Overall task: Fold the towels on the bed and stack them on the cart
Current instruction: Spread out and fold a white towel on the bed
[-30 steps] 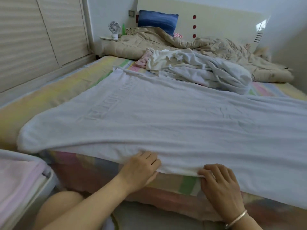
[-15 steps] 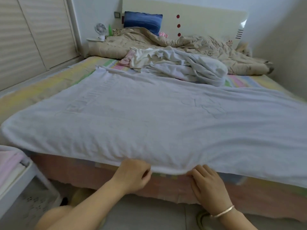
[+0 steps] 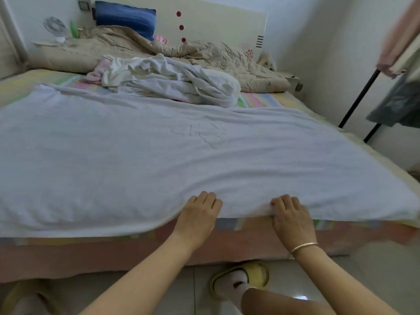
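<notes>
**At the near edge of the bed, a towel is held by its hem**

Across the bed (image 3: 113,253), a large white towel (image 3: 159,155) is spread flat over most of the mattress, its hem hanging just over the near edge. That hem is gripped at two spots close together near the middle. The fingers of the left hand (image 3: 200,212) are curled over it, as are those of the right hand (image 3: 288,214). Both thumbs are hidden beneath the cloth, so the pinch is judged rather than seen.

The towel is judged to be soft, limp and fairly light, but bulky. It will sag and drag wherever it is not supported, so no shape can be expected to hold. For a clean fold, the two near corners are probably better taken than the middle of the hem, so that the edge can be carried over to the far side of the bed.

Further up the bed, a heap of unfolded towels (image 3: 172,80) is seen. A beige quilt (image 3: 216,55) and a blue pillow (image 3: 125,18) lie beyond it, at the head of the bed. The cart is not in view.
</notes>
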`<state>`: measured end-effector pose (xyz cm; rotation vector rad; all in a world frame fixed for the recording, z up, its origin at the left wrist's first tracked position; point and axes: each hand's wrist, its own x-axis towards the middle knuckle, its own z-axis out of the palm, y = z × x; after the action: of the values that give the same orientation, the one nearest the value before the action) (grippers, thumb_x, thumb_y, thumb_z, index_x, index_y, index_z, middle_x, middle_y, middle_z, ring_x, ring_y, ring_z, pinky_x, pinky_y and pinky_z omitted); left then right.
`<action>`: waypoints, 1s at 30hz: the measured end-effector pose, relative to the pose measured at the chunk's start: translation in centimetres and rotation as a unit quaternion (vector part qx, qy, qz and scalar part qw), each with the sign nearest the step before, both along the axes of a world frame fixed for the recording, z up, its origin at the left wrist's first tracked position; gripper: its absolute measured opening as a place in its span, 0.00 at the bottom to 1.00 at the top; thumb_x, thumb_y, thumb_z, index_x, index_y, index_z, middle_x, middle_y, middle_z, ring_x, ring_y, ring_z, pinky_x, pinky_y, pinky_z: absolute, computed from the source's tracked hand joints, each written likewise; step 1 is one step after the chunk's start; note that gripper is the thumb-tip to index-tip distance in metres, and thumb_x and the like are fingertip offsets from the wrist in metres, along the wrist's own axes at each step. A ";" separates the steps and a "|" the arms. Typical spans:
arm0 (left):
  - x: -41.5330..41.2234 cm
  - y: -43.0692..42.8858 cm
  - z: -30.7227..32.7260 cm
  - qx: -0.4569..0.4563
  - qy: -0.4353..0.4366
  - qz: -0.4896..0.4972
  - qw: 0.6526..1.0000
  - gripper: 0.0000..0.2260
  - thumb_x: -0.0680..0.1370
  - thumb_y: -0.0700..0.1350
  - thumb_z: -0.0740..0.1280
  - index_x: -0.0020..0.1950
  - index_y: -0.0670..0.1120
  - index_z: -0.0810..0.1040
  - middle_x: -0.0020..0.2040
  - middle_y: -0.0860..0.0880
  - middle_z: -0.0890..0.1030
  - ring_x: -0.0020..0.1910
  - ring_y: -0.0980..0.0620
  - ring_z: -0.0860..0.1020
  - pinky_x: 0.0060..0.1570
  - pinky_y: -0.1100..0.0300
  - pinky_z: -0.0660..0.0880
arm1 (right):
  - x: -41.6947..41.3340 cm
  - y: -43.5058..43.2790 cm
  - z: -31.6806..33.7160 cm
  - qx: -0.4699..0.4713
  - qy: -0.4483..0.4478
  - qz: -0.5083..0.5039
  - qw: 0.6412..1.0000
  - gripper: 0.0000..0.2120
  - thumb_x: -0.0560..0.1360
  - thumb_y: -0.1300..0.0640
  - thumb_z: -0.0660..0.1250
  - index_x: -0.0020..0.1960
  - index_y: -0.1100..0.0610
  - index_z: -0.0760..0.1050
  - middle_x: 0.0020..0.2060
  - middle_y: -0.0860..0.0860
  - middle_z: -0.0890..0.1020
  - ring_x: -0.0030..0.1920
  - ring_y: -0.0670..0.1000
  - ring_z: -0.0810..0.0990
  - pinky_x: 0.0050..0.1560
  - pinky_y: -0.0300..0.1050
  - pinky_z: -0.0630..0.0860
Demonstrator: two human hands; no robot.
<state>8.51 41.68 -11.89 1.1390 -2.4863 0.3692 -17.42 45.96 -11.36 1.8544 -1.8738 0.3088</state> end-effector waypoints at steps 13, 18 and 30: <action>-1.6 3.8 -4.1 0.086 -0.115 -0.099 0.985 0.11 0.61 0.46 0.75 0.36 0.52 0.74 0.34 0.55 0.74 0.23 0.56 0.70 0.21 0.65 0.46 | -6.5 5.1 -3.2 0.192 -0.067 0.097 0.974 0.06 0.68 0.59 0.71 0.43 0.48 0.80 0.40 0.46 0.79 0.40 0.50 0.80 0.30 0.40 0.67; -6.0 3.7 -2.4 0.066 -0.011 -0.076 0.995 0.10 0.66 0.43 0.74 0.41 0.51 0.75 0.37 0.54 0.74 0.25 0.56 0.72 0.19 0.65 0.62 | -8.9 3.6 -3.5 0.133 -0.599 -0.174 0.770 0.14 0.79 0.53 0.64 0.62 0.58 0.73 0.52 0.52 0.80 0.49 0.53 0.80 0.51 0.53 0.78; -18.9 1.1 -0.5 0.017 0.023 -0.118 0.993 0.13 0.65 0.48 0.77 0.41 0.49 0.75 0.36 0.53 0.74 0.27 0.54 0.72 0.20 0.64 0.58 | -13.8 -1.0 -1.3 -0.188 -0.879 -0.250 0.360 0.15 0.81 0.49 0.60 0.45 0.61 0.71 0.42 0.56 0.78 0.39 0.58 0.78 0.51 0.57 0.77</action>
<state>-10.37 42.78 -12.38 0.8435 -2.5593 0.2312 -31.25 44.95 -12.66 -0.2971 -2.5239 2.9285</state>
